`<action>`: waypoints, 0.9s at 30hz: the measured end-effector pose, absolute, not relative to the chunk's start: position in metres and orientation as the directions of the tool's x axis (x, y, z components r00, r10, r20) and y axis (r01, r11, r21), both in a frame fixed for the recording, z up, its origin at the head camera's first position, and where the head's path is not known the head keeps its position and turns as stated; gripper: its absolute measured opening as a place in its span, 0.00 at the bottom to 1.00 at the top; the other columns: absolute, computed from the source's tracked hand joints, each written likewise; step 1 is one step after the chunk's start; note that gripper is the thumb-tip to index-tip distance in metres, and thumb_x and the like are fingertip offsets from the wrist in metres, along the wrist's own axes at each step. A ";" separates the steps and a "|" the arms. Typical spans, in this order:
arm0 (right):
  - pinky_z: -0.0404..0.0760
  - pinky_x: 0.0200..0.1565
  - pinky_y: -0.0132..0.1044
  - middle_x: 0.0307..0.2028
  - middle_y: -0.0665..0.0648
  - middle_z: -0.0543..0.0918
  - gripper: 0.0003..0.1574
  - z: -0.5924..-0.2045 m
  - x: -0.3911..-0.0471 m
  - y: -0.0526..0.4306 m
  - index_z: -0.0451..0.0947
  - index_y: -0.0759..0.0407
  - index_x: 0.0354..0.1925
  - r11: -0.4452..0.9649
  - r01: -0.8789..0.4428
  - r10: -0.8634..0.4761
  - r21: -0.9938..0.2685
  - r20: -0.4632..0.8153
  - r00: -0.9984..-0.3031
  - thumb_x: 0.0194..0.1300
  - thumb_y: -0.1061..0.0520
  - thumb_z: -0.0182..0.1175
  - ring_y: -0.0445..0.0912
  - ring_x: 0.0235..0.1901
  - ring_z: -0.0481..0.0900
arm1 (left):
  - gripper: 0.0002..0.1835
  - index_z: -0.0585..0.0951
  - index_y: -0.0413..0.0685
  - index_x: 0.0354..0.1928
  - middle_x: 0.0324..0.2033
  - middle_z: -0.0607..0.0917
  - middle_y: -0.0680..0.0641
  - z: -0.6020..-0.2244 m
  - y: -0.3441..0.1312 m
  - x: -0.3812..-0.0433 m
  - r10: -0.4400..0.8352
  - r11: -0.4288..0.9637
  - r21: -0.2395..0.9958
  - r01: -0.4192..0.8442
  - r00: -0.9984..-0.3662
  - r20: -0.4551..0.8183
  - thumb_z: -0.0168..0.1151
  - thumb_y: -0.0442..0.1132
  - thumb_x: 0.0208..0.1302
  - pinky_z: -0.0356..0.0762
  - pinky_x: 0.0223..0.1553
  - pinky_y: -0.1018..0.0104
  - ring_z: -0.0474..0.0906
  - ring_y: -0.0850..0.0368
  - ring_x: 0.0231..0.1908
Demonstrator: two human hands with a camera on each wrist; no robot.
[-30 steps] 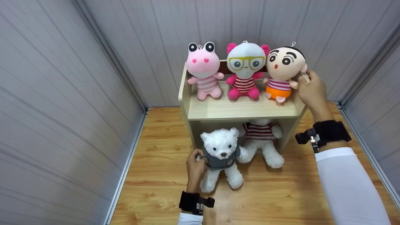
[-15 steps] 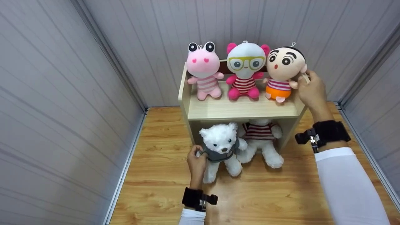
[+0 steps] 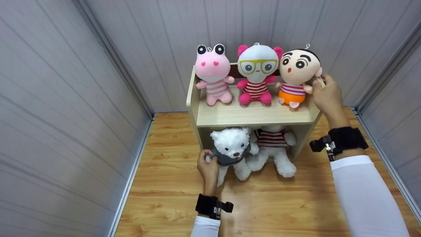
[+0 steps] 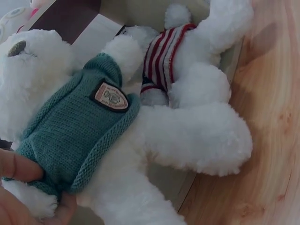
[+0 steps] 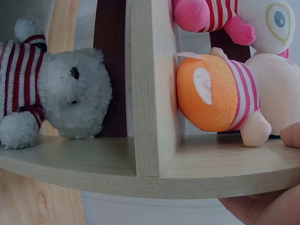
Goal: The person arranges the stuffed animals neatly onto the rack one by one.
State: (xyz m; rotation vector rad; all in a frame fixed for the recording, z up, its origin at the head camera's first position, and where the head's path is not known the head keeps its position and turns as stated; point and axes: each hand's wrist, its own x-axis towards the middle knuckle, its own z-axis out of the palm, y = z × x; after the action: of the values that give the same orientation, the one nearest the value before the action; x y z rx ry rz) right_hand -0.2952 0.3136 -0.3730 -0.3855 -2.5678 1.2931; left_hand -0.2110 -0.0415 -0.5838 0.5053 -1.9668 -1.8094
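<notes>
My left hand (image 3: 208, 167) pinches the arm and sweater side of a white teddy bear (image 3: 230, 141) in a grey-green knitted sweater. That bear stands at the left of the lower opening of a small wooden shelf (image 3: 253, 116), its head under the front edge. Beside it sits a second white teddy bear (image 3: 271, 139) in a red-striped shirt; the shelf board hides its face in the head view, but the right wrist view shows it. My right hand (image 3: 329, 95) grips the shelf's right side panel, close to a boy doll (image 3: 292, 93) in orange shorts.
On the upper board sit a pink frog-eyed plush (image 3: 217, 89) and a panda-like plush (image 3: 256, 90) with yellow glasses, left of the boy doll. Grey panelled walls (image 3: 171, 49) stand behind and on both sides. Wooden floor (image 3: 171, 158) lies around the shelf.
My left hand has moved the sweater bear up and inward, from in front of the shelf into the lower opening. My right hand keeps its hold on the side panel.
</notes>
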 end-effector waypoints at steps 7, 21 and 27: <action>0.62 0.72 0.57 0.74 0.69 0.66 0.37 -0.372 -0.296 0.313 0.56 0.55 0.79 0.560 0.129 0.343 -0.818 0.087 -0.935 0.79 0.45 0.40 0.63 0.71 0.65 | 0.13 0.76 0.44 0.31 0.33 0.84 0.44 -0.581 -0.041 -0.213 -0.578 0.073 0.996 0.042 -0.813 0.076 0.59 0.19 0.48 0.73 0.35 0.65 0.77 0.51 0.36; 0.66 0.69 0.56 0.72 0.70 0.68 0.38 -0.373 -0.296 0.314 0.55 0.58 0.79 0.561 0.141 0.339 -0.816 0.070 -0.938 0.79 0.44 0.39 0.62 0.66 0.69 | 0.14 0.77 0.43 0.35 0.33 0.82 0.44 -0.582 -0.034 -0.218 -0.580 0.043 0.997 0.063 -0.811 0.076 0.58 0.18 0.50 0.76 0.35 0.65 0.78 0.53 0.37; 0.66 0.68 0.55 0.71 0.70 0.69 0.37 -0.374 -0.295 0.314 0.57 0.59 0.78 0.558 0.111 0.334 -0.823 0.100 -0.937 0.79 0.46 0.40 0.61 0.66 0.69 | 0.14 0.75 0.42 0.35 0.37 0.81 0.43 -0.581 -0.029 -0.221 -0.578 -0.002 0.998 0.063 -0.815 0.050 0.61 0.17 0.52 0.77 0.36 0.65 0.79 0.51 0.39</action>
State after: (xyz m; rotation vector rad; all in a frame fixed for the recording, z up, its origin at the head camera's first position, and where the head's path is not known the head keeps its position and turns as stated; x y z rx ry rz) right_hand -0.2953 0.3140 -0.3743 -0.3709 -2.5492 1.3207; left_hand -0.2206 -0.0286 -0.5813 0.5301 -1.8271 -1.8684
